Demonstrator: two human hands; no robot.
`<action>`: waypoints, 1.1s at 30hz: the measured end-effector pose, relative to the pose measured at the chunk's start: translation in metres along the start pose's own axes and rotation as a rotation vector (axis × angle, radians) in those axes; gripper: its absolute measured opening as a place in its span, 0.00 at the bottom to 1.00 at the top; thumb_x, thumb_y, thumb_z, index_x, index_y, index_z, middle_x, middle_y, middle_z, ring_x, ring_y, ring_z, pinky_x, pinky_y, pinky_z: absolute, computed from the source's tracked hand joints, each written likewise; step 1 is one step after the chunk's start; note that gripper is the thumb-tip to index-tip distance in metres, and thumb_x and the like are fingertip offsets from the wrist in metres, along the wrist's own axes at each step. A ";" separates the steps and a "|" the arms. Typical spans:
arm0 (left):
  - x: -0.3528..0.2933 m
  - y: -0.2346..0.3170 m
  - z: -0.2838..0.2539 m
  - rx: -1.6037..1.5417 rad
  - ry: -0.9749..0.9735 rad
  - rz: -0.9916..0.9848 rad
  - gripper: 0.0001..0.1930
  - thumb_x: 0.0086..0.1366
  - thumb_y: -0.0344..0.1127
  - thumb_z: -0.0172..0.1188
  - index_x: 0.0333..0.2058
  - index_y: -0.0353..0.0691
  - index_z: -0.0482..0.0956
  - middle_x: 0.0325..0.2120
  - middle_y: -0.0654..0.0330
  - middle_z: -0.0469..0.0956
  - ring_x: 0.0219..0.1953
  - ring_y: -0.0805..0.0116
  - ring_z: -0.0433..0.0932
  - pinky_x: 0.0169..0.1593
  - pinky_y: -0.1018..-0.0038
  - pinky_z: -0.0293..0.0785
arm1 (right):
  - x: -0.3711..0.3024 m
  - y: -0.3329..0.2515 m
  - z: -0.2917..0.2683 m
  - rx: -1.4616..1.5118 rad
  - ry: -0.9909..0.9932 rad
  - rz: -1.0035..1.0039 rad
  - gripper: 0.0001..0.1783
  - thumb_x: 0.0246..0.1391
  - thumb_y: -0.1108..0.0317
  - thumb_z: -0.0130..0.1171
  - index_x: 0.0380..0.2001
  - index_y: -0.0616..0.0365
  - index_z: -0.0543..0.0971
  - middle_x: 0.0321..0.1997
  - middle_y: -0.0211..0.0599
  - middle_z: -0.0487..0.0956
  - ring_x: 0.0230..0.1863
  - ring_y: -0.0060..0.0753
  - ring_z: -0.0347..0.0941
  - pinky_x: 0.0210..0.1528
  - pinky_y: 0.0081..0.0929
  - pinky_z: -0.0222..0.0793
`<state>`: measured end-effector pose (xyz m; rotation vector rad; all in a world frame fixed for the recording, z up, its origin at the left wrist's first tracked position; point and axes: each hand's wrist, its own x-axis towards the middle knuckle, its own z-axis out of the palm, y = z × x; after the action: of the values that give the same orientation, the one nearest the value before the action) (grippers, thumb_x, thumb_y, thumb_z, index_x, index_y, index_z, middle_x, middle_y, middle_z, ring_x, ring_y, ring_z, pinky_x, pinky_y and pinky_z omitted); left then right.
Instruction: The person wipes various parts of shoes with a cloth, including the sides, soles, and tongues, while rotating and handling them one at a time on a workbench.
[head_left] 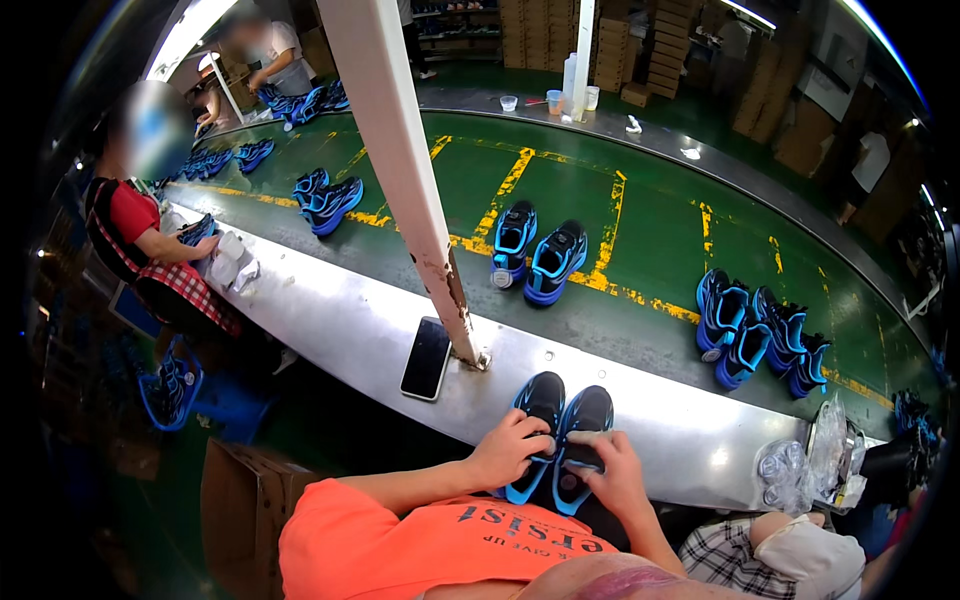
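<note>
Black-blue shoes (543, 403) seem under inspection, left hand (508, 449) and right hand (614, 468) half-curled on one each, firmness unclear; lifting calls for clearing the ten-o'clock phone (427, 359).

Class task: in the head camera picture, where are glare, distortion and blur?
Head view: glare whitens patches of the metal bench; the green belt bows and corners fall black; the red-sleeved co-worker's head is blurred, the nearest shoes fairly sharp.
</note>
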<state>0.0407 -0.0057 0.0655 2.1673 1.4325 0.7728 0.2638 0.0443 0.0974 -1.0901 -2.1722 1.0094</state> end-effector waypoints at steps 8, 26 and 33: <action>-0.014 0.005 0.010 0.072 -0.049 0.059 0.11 0.47 0.24 0.58 0.30 0.48 0.79 0.52 0.65 0.72 0.49 0.52 0.65 0.51 0.61 0.67 | -0.010 -0.024 0.001 -0.467 -0.139 -0.074 0.27 0.36 0.72 0.65 0.45 0.41 0.75 0.43 0.41 0.69 0.38 0.47 0.72 0.36 0.38 0.73; -0.008 0.017 0.003 0.157 -0.119 0.080 0.17 0.44 0.24 0.60 0.36 0.48 0.77 0.57 0.63 0.68 0.50 0.50 0.65 0.53 0.58 0.67 | -0.031 -0.008 -0.022 -0.292 -0.033 -0.089 0.21 0.39 0.64 0.69 0.41 0.39 0.80 0.38 0.37 0.70 0.35 0.40 0.74 0.35 0.34 0.73; 0.006 0.046 0.001 0.161 -0.195 -0.060 0.16 0.49 0.44 0.66 0.35 0.44 0.77 0.61 0.52 0.61 0.54 0.45 0.60 0.53 0.51 0.58 | -0.021 -0.005 -0.006 -0.357 0.054 -0.065 0.19 0.37 0.63 0.70 0.38 0.37 0.80 0.35 0.37 0.69 0.33 0.41 0.73 0.32 0.35 0.72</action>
<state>0.0743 -0.0170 0.0948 2.2365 1.4943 0.4243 0.2773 0.0275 0.1024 -1.1765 -2.3834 0.5680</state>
